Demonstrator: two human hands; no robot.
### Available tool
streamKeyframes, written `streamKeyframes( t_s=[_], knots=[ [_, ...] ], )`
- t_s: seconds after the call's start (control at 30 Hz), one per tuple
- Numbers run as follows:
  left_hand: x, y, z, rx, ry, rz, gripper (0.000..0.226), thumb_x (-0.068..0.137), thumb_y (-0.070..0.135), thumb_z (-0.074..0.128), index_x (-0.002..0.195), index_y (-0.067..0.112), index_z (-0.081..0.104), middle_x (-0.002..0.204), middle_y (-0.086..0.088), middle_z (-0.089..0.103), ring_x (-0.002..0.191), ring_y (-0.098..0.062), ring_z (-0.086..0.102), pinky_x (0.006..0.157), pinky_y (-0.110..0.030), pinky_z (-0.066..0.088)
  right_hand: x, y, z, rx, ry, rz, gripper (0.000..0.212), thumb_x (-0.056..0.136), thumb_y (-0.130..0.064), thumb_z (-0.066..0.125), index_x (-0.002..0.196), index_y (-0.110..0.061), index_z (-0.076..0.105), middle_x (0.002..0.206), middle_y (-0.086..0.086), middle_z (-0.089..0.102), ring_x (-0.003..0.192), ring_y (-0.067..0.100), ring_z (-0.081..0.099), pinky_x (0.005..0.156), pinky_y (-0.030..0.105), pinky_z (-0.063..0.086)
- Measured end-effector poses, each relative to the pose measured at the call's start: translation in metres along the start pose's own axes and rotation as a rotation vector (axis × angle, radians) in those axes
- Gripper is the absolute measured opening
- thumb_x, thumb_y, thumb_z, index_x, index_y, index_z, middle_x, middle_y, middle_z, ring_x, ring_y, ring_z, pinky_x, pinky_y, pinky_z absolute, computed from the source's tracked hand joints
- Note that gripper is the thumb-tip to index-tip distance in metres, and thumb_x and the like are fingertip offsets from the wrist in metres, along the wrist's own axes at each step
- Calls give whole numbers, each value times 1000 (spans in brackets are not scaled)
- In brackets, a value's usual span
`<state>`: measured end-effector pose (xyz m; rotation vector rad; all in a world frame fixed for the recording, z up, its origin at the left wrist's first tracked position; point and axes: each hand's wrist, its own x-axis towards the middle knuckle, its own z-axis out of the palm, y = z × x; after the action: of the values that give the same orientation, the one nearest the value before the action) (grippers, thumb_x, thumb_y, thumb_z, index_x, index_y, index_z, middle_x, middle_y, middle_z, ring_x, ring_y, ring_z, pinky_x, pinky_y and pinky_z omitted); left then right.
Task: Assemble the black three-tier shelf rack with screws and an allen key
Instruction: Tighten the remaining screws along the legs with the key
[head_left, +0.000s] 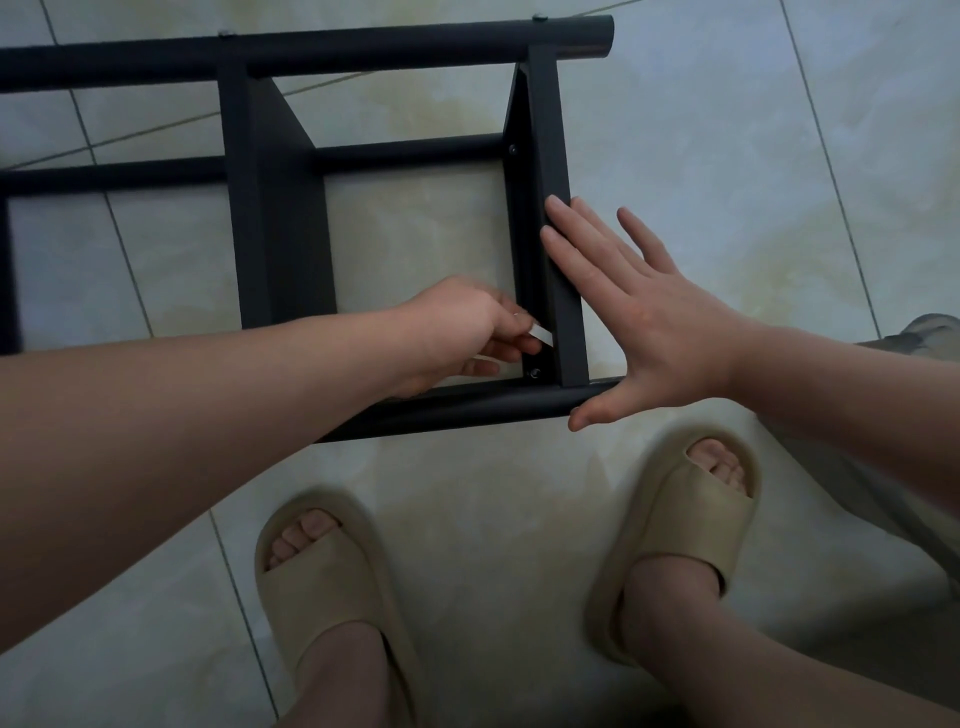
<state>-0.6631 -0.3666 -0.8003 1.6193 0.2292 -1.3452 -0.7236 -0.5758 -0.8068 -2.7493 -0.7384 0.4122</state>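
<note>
The black shelf rack (275, 208) lies on its side on the tiled floor, its round posts running left to right. My left hand (462, 332) pinches a silvery allen key (540, 335) just above a screw (534, 372) at the near end of the rightmost black shelf panel (558, 218). My right hand (634, 306) lies flat with straight fingers against the outer face of that panel, thumb by the near post (467, 408). Another screw (512, 149) shows higher on the same panel.
My two feet in beige slippers, one (332, 587) and the other (685, 530), stand on the pale floor tiles (727, 130) just in front of the rack. A grey cloth-like object (930, 332) shows at the right edge.
</note>
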Motion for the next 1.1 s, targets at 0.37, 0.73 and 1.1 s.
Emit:
streamKeyframes(
  t_s=[0.37, 0.73, 1.1],
  knots=[
    [-7, -1, -8, 214, -59, 41, 12, 99, 8, 56, 91, 12, 64, 85, 0, 72, 83, -12, 61, 74, -26, 48, 0, 0, 0, 6, 5, -1, 138, 69, -96, 47, 162, -5, 1, 170, 15, -4, 157, 29, -6, 124, 61, 3],
    [-11, -10, -12, 383, -85, 83, 15, 95, 9, 62, 85, 18, 69, 80, 9, 73, 79, -5, 61, 71, -23, 46, 0, 0, -1, 10, 5, -1, 137, 70, -96, 46, 162, -4, 2, 170, 15, -4, 158, 29, -5, 123, 63, 6],
    [-10, -13, -12, 491, -69, 116, 15, 92, 12, 66, 80, 21, 69, 76, 4, 68, 71, -10, 59, 68, -23, 43, 0, -1, -1, 15, 0, 1, 137, 69, -95, 46, 162, -3, 2, 170, 15, -4, 157, 29, -6, 123, 63, 5]
  ],
)
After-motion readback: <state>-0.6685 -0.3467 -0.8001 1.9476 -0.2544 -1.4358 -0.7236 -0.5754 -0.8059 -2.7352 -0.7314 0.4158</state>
